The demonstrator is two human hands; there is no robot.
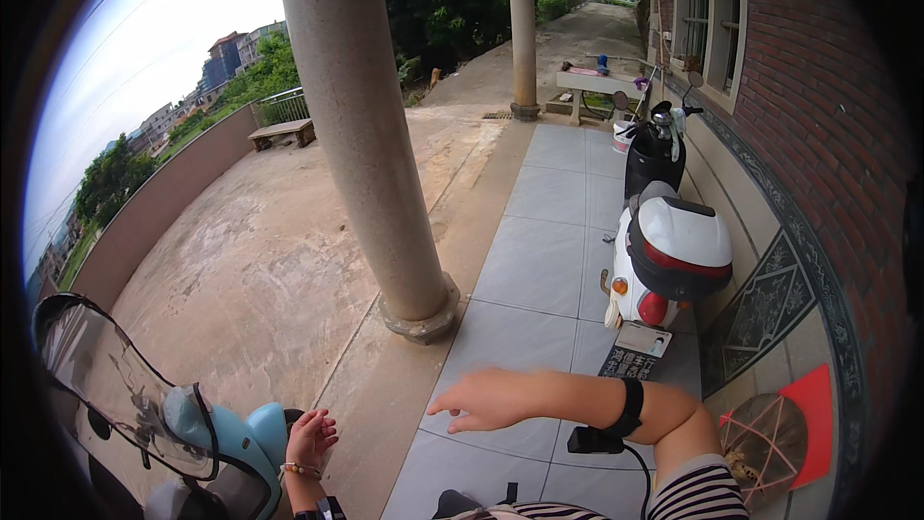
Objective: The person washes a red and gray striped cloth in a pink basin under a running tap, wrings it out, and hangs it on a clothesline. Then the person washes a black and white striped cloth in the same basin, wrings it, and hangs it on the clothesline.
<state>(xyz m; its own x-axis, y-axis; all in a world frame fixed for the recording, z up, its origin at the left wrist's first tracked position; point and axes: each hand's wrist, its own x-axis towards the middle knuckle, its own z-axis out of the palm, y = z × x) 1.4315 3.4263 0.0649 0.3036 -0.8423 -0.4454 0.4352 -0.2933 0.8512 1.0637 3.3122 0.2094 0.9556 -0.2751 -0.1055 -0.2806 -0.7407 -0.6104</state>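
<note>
My right hand (487, 401) reaches leftward across the grey floor tiles (498, 343), its fingers partly extended and blurred at the edges, with nothing in it. A black strap (632, 406) circles that forearm, and a small black box (595, 440) with a cable hangs beside it. My left hand (312, 437) is raised with loosely curled fingers and is empty. A beaded bracelet (301, 470) and a black watch (330, 508) are on its wrist. Closest to the left hand is a light blue scooter (234, 440) with a clear windshield (119, 383).
A thick stone column (361, 123) rises ahead from an octagonal base. To the right stands a white scooter (635, 282) with a top box (682, 235), beside a brick wall (808, 65). Red sheeting (812, 422) is at lower right. A stone bench (283, 131) sits near the parapet.
</note>
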